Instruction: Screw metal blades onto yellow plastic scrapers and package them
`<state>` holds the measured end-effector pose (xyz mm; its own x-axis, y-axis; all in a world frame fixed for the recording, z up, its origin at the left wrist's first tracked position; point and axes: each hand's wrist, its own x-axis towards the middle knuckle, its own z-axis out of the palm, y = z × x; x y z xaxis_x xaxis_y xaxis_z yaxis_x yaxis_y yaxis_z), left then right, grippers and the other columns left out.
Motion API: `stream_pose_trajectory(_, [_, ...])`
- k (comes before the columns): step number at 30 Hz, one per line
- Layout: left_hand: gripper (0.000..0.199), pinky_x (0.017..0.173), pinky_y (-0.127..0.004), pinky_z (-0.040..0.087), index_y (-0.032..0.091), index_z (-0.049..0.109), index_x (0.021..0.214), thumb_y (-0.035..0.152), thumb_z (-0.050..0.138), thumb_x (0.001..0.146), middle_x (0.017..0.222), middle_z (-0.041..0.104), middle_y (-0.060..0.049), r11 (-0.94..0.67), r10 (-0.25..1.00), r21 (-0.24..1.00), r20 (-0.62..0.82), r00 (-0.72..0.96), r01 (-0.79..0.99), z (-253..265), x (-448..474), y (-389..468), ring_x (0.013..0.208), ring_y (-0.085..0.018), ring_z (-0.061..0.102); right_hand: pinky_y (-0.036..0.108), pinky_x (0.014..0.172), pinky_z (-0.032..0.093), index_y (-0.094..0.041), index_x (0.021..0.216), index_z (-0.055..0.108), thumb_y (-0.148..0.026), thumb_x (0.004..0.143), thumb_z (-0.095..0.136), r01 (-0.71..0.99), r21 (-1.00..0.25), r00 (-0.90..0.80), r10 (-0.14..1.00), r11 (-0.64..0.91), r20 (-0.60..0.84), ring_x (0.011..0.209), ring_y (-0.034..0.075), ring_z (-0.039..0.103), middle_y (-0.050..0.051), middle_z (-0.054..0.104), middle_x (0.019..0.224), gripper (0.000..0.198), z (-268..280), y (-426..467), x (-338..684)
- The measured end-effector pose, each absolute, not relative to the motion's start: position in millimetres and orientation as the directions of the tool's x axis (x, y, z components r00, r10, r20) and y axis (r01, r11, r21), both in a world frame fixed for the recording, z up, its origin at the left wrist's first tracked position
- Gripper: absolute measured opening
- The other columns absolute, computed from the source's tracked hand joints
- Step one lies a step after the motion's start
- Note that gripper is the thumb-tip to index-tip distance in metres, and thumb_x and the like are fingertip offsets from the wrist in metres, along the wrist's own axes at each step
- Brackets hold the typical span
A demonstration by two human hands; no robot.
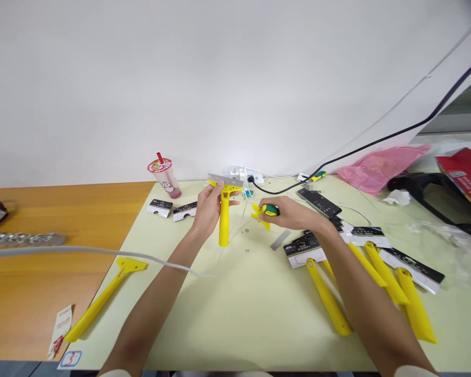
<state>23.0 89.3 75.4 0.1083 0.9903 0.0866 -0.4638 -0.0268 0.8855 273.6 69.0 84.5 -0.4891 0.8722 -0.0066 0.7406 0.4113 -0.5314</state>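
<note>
My left hand (207,210) grips a yellow scraper (224,225) near its head, with the handle hanging down. A metal blade (224,180) lies along the top of that head. To the right, my right hand (292,212) is closed around a green-and-yellow screwdriver (271,210). A small yellow plastic piece (266,225) shows at the same fingers; how it is held is partly hidden. Below this hand a loose metal blade (280,240) rests on the table, with a small nut or screw (247,250) left of it.
Another yellow scraper (98,303) lies at left. Several carded yellow scrapers (327,298) lie under and beside my right forearm. Behind are a drink cup (169,183), a power strip (255,178), a phone (320,202), a second screwdriver (319,176) and a pink bag (377,167).
</note>
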Motion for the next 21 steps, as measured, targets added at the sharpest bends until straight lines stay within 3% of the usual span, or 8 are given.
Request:
stream_pose_trajectory(5, [0.036, 0.095, -0.040, 0.069, 0.014, 0.073, 0.106, 0.045, 0.085, 0.091, 0.114, 0.080, -0.013, 0.029, 0.987, 0.902, 0.043, 0.157, -0.432, 65, 29, 89, 0.111, -0.028, 0.080, 0.028, 0.049, 0.035, -0.025, 0.113, 0.068, -0.057, 0.088, 0.082, 0.401, -0.870, -0.296, 0.939, 0.287, 0.173, 0.051, 0.013, 0.051, -0.002, 0.069, 0.071, 0.043, 119, 44, 270])
stream_pose_trajectory(8, [0.035, 0.096, -0.042, 0.069, 0.014, 0.072, 0.104, 0.044, 0.085, 0.091, 0.111, 0.081, -0.014, 0.073, 0.983, 0.913, 0.003, 0.185, -0.402, 62, 34, 85, 0.112, -0.029, 0.080, 0.026, 0.041, 0.029, -0.025, 0.097, 0.065, -0.062, 0.084, 0.087, 0.194, -0.940, -0.169, 0.953, 0.281, 0.250, 0.055, 0.018, 0.064, 0.001, 0.071, 0.072, 0.045, 125, 37, 260])
stream_pose_trajectory(12, [0.035, 0.096, -0.044, 0.069, 0.015, 0.071, 0.104, 0.044, 0.085, 0.092, 0.110, 0.080, -0.014, 0.106, 0.978, 0.914, -0.025, 0.207, -0.392, 62, 41, 79, 0.111, -0.030, 0.080, 0.024, 0.036, 0.025, -0.024, 0.086, 0.064, -0.066, 0.082, 0.088, -0.016, -0.945, 0.037, 0.945, 0.327, 0.326, 0.070, 0.025, 0.076, 0.004, 0.070, 0.078, 0.048, 123, 37, 249])
stream_pose_trajectory(17, [0.030, 0.096, -0.044, 0.069, 0.014, 0.073, 0.106, 0.041, 0.082, 0.095, 0.113, 0.080, -0.014, 0.131, 0.972, 0.908, -0.038, 0.233, -0.399, 62, 48, 72, 0.112, -0.029, 0.080, 0.023, 0.033, 0.027, -0.024, 0.100, 0.074, -0.063, 0.079, 0.090, -0.046, -0.924, 0.206, 0.908, 0.381, 0.364, 0.073, 0.024, 0.077, 0.003, 0.067, 0.081, 0.047, 112, 44, 240])
stream_pose_trajectory(21, [0.031, 0.097, -0.044, 0.068, 0.015, 0.074, 0.108, 0.043, 0.081, 0.096, 0.116, 0.080, -0.015, 0.129, 0.970, 0.904, -0.030, 0.241, -0.409, 65, 52, 64, 0.114, -0.030, 0.079, 0.024, 0.036, 0.029, -0.022, 0.097, 0.079, -0.057, 0.080, 0.090, 0.094, -0.935, 0.264, 0.897, 0.341, 0.354, 0.055, 0.015, 0.062, 0.001, 0.067, 0.075, 0.040, 104, 47, 232])
